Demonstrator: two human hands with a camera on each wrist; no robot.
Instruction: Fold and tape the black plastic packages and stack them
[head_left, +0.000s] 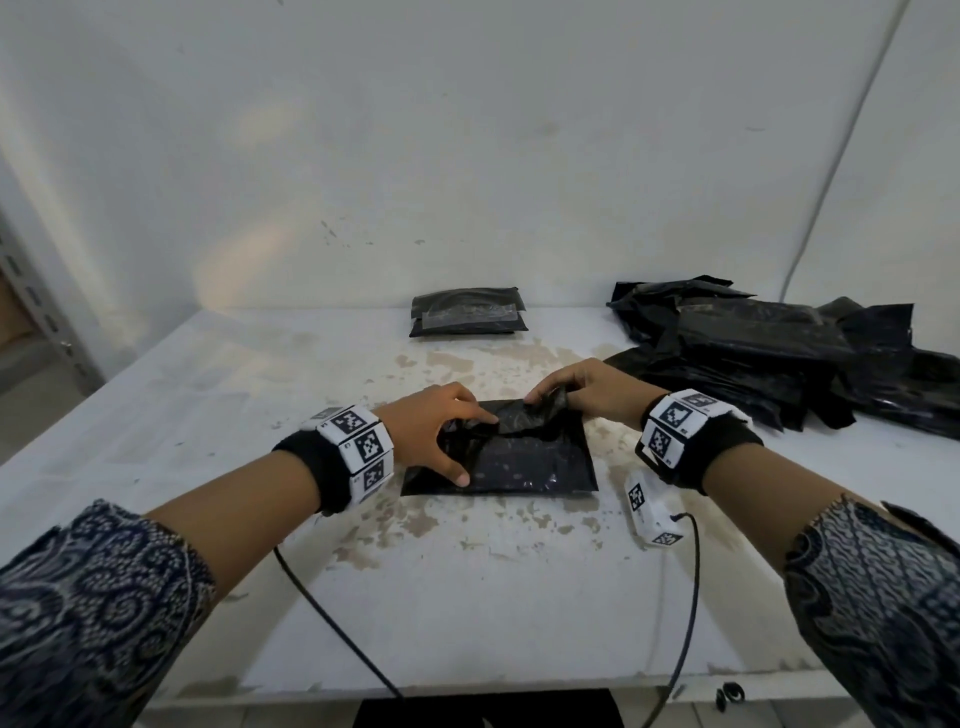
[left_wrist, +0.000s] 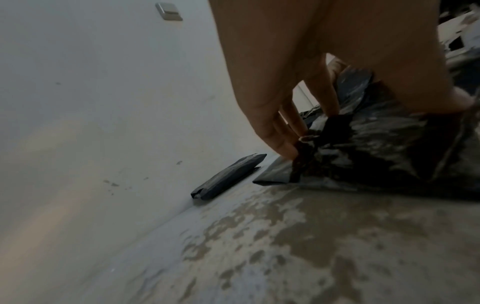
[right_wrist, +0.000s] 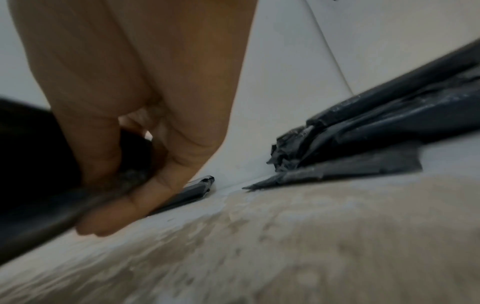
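Hands (head_left: 431, 426) (head_left: 587, 389) pinch black package's (head_left: 519, 467) flap; contents hidden.

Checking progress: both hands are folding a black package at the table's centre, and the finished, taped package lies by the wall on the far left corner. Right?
Nearly. In the head view the taped package lies by the wall near the middle, not the left corner. Both hands, left hand and right hand, are folding the black package.

Glossy black package (head_left: 519, 462); black pile (head_left: 779, 353); white table (head_left: 208, 395) with tan worn patches; dark blue sleeves (head_left: 88, 587) in white swirls; black-and-white checkered wristbands (head_left: 358, 447).
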